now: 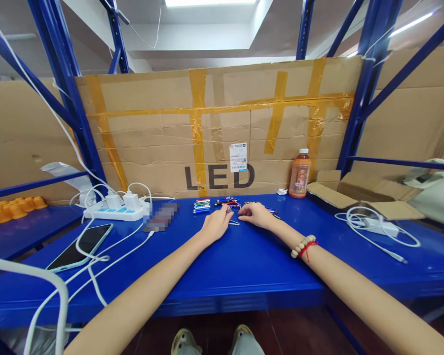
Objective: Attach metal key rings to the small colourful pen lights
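My left hand (217, 223) is closed, its fingertips pinched around something small and shiny that is mostly hidden. Just below those fingertips a small silver loop (234, 223) rests on the blue tabletop. My right hand (257, 215) is beside it, fingers curved and thumb apart, with nothing visible between them. Behind both hands lies a loose pile of small, shiny coloured pieces (227, 201), mainly blue and red; their kind is too small to tell. More of them poke out past my right hand. Left of my left hand, several similar pieces form a neat row (202, 206).
At left are a white power strip (114, 212) with plugs, a phone (82, 246), a blurred dark object (162, 217) and trailing white cables. A drink bottle (300, 173), crumpled tissue (281, 192), open carton (370, 195) and coiled cable (381, 227) are at right. Cardboard (151, 138) stands behind.
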`<action>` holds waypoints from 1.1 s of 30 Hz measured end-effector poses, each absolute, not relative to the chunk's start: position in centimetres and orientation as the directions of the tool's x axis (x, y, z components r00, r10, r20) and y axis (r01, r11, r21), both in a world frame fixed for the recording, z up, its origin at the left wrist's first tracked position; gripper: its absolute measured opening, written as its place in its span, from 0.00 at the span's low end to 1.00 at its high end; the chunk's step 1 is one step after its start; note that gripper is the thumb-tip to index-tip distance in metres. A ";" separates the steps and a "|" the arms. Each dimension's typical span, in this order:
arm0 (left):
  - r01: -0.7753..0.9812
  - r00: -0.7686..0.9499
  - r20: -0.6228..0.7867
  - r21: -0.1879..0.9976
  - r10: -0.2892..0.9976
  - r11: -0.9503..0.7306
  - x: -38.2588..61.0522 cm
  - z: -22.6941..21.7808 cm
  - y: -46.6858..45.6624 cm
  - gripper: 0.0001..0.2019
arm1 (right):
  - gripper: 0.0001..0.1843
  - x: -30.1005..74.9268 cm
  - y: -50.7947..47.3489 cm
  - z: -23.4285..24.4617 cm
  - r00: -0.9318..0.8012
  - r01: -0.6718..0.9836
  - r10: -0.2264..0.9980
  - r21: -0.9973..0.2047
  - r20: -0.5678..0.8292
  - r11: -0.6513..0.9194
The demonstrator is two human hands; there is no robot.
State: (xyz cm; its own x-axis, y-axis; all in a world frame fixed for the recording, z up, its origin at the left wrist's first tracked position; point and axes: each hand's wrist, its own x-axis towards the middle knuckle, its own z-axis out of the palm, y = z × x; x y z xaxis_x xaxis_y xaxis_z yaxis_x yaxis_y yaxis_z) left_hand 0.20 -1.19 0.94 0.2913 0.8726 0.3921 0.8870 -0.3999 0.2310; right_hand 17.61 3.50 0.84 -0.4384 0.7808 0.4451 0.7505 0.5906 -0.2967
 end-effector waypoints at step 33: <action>0.837 0.329 0.393 0.301 0.859 -0.458 0.3 1.0 -1.6 0.16 | 0.13 16.6 3.2 1.3 -0.193 0.370 0.803 -0.716 0.564 0.592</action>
State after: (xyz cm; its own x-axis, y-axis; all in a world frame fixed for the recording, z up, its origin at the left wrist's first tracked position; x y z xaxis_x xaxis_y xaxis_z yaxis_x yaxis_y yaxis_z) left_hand 0.30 -1.58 1.03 0.3286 0.8588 0.3930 0.8367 -0.4577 0.3007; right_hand 16.63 3.24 1.28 -0.1929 0.8027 0.5644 0.3701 0.5922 -0.7158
